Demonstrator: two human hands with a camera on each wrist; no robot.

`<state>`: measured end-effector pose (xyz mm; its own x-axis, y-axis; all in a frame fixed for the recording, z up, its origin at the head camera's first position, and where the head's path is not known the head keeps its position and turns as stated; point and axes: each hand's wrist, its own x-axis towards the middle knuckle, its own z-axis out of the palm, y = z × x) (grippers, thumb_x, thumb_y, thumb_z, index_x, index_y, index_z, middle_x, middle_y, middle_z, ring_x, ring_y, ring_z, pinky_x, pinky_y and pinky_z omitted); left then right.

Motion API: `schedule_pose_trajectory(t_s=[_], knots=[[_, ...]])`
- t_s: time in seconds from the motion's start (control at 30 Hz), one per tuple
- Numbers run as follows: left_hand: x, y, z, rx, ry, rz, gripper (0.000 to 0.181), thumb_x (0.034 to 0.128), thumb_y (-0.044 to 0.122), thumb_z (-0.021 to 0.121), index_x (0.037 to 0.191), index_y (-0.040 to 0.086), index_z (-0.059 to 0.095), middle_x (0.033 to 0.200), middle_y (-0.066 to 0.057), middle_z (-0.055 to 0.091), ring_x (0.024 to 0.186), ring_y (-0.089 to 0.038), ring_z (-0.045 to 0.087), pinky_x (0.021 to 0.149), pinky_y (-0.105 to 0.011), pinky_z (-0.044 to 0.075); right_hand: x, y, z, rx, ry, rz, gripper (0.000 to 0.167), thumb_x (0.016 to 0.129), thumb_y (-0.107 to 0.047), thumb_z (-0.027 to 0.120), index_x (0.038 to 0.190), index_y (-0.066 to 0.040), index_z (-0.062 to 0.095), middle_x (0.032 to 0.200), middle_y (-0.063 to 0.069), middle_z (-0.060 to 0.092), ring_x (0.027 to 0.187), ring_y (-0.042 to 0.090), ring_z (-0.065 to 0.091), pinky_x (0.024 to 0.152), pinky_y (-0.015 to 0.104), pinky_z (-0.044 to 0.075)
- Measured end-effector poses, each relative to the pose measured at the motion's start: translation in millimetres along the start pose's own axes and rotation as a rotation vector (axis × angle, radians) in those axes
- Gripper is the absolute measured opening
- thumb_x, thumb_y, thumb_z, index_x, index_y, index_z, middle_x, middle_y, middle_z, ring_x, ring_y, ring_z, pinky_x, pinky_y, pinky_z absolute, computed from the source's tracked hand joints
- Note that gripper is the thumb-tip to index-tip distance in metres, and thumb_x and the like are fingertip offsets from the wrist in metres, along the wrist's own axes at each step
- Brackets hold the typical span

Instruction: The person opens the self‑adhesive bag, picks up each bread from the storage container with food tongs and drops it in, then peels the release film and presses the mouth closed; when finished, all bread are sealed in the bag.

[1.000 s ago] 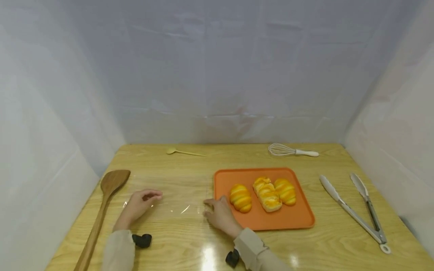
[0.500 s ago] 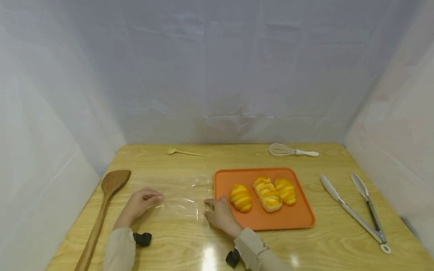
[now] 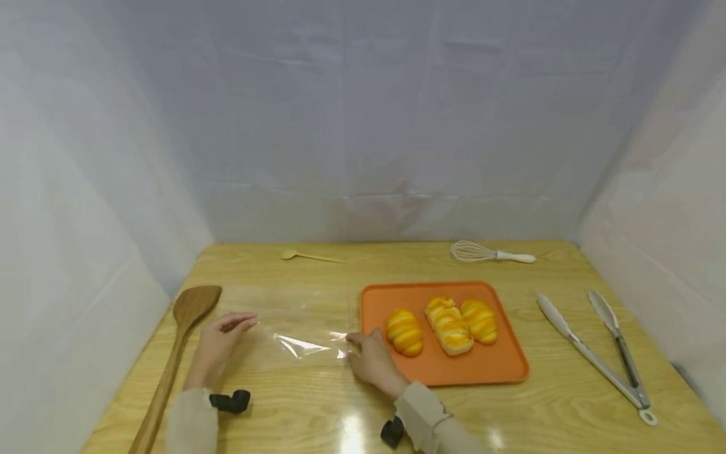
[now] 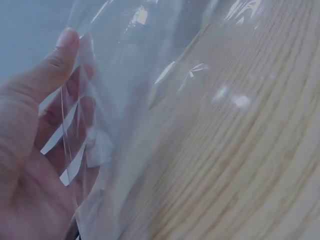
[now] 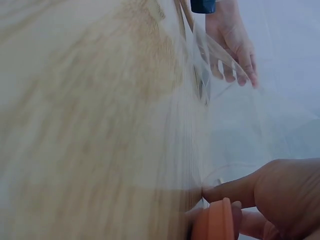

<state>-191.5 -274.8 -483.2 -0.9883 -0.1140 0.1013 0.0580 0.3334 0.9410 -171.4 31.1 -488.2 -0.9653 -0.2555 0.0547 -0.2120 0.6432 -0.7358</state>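
With my left hand [image 3: 217, 345] I pinch one end of the clear plastic [image 3: 303, 345] above the worktop [image 3: 295, 410]. My right hand [image 3: 373, 362] touches its other end by the orange tray [image 3: 482, 370]; whether it grips, I cannot tell.

Clear film [image 3: 300, 345], orange tray [image 3: 391, 294], golden striped rolls [image 3: 405, 332], yellowish wood-grained table [image 3: 306, 403], brown spatula [image 3: 193, 304], seemingly pale-yellow spoon [image 3: 290, 254]

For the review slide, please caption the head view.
Left hand holding up clear plastic, right hand at its other end, beside three breads on an orange tray.
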Motion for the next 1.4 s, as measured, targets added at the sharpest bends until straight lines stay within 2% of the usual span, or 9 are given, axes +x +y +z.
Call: schedule_pose_trajectory(t_s=[0.2, 0.43, 0.67, 0.83, 1.0, 1.07, 1.13, 1.27, 1.4], knots=[[0.2, -7.7, 4.6, 0.031, 0.004, 0.126, 0.027, 0.0922, 0.016, 0.068, 0.108, -0.006, 0.070, 0.097, 0.029, 0.063, 0.090, 0.011, 0.060, 0.080, -0.007, 0.049, -12.5, 0, -15, 0.041, 0.081, -0.100, 0.030, 0.093, -0.002, 0.059, 0.123, 0.004, 0.063, 0.080, 0.008, 0.051, 0.073, 0.011, 0.040, 0.061, 0.020, 0.036], [3.2, -12.2, 10.7, 0.050, 0.016, 0.185, 0.026, 0.0941, 0.015, 0.066, 0.108, -0.007, 0.070, 0.095, 0.033, 0.061, 0.091, 0.012, 0.059, 0.078, -0.006, 0.048, -46.1, 4, -79, 0.068, 0.175, -0.084, 0.032, 0.093, -0.008, 0.064, 0.125, -0.002, 0.063, 0.096, 0.014, 0.057, 0.068, 0.006, 0.046, 0.057, 0.018, 0.042], [10.2, -12.0, 19.0, 0.061, 0.024, 0.208, 0.024, 0.0945, 0.014, 0.065, 0.106, -0.007, 0.070, 0.094, 0.034, 0.060, 0.091, 0.011, 0.059, 0.079, -0.005, 0.048, -78.6, 69, -160, -0.033, 0.440, -0.076, 0.030, 0.091, -0.003, 0.066, 0.120, 0.004, 0.065, 0.095, 0.017, 0.062, 0.074, 0.001, 0.054, 0.062, 0.019, 0.049], [8.6, -10.8, 20.0, 0.070, 0.043, 0.204, 0.023, 0.0945, 0.013, 0.065, 0.107, -0.007, 0.070, 0.094, 0.034, 0.061, 0.088, 0.014, 0.058, 0.077, -0.005, 0.048, -103.3, 123, -219, -0.131, 0.525, 0.101, 0.031, 0.095, -0.007, 0.059, 0.123, 0.006, 0.062, 0.101, 0.025, 0.062, 0.075, -0.012, 0.047, 0.060, 0.017, 0.047], [3.7, -12.2, 16.9, 0.059, 0.047, 0.177, 0.028, 0.0957, 0.016, 0.063, 0.113, -0.006, 0.068, 0.096, 0.034, 0.061, 0.091, 0.011, 0.061, 0.077, -0.006, 0.050, -122.9, 173, -259, -0.223, 0.563, 0.238, 0.035, 0.097, -0.014, 0.056, 0.124, 0.008, 0.059, 0.106, 0.034, 0.061, 0.075, 0.010, 0.057, 0.058, 0.017, 0.042], [2.5, -13.0, 16.2, 0.065, 0.045, 0.163, 0.029, 0.0962, 0.018, 0.063, 0.114, -0.005, 0.068, 0.096, 0.035, 0.061, 0.092, 0.011, 0.061, 0.077, -0.006, 0.050, -129.7, 189, -269, -0.245, 0.564, 0.261, 0.038, 0.097, -0.016, 0.056, 0.125, 0.010, 0.057, 0.109, 0.038, 0.059, 0.080, 0.029, 0.061, 0.061, 0.025, 0.046], [2.1, -12.9, 16.0, 0.074, 0.044, 0.153, 0.030, 0.0962, 0.019, 0.063, 0.113, -0.005, 0.068, 0.096, 0.035, 0.060, 0.091, 0.012, 0.060, 0.076, -0.006, 0.050, -134.7, 202, -277, -0.250, 0.548, 0.309, 0.046, 0.096, -0.021, 0.056, 0.127, 0.013, 0.053, 0.114, 0.043, 0.056, 0.092, 0.046, 0.058, 0.075, 0.042, 0.050], [2.9, -10.9, 16.4, 0.083, 0.033, 0.140, 0.029, 0.0968, 0.018, 0.062, 0.113, -0.005, 0.068, 0.095, 0.035, 0.060, 0.089, 0.014, 0.059, 0.075, -0.007, 0.050, -140.8, 222, -289, -0.262, 0.410, 0.453, 0.076, 0.095, -0.043, 0.056, 0.139, 0.016, 0.035, 0.129, 0.055, 0.032, 0.114, 0.068, 0.031, 0.091, 0.075, 0.025], [5.6, -7.4, 17.2, 0.078, 0.013, 0.125, 0.029, 0.0972, 0.019, 0.061, 0.114, -0.005, 0.067, 0.095, 0.034, 0.060, 0.089, 0.014, 0.059, 0.075, -0.008, 0.051, -143.1, 232, -297, -0.222, 0.236, 0.631, 0.107, 0.090, -0.060, 0.057, 0.148, 0.014, 0.005, 0.136, 0.058, 0.006, 0.121, 0.074, 0.010, 0.091, 0.078, 0.021]])
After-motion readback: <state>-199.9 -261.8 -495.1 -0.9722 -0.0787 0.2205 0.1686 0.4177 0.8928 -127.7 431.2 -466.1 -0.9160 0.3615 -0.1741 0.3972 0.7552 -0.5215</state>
